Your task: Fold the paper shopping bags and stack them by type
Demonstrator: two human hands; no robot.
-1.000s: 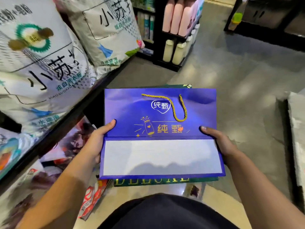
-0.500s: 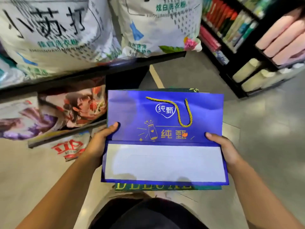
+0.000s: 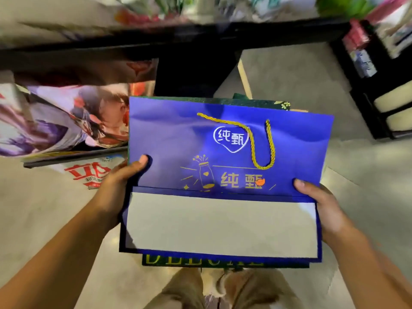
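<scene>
A flattened blue paper bag with gold print and a yellow rope handle lies on top of a small stack that I carry in front of me. Its white base flap is folded up toward me. Under it a dark green bag with gold letters sticks out at the near edge and the far right corner. My left hand grips the stack's left edge, thumb on top of the blue bag. My right hand grips the right edge the same way.
A low black shelf runs across the top, with blurred goods above it. Flat illustrated bags and a red-and-white printed bag lie on the floor to the left. A black rack stands at the right. My legs show below.
My view has swung left and down toward the floor under the shelf. The stack stays level and both hands hold it as before.
</scene>
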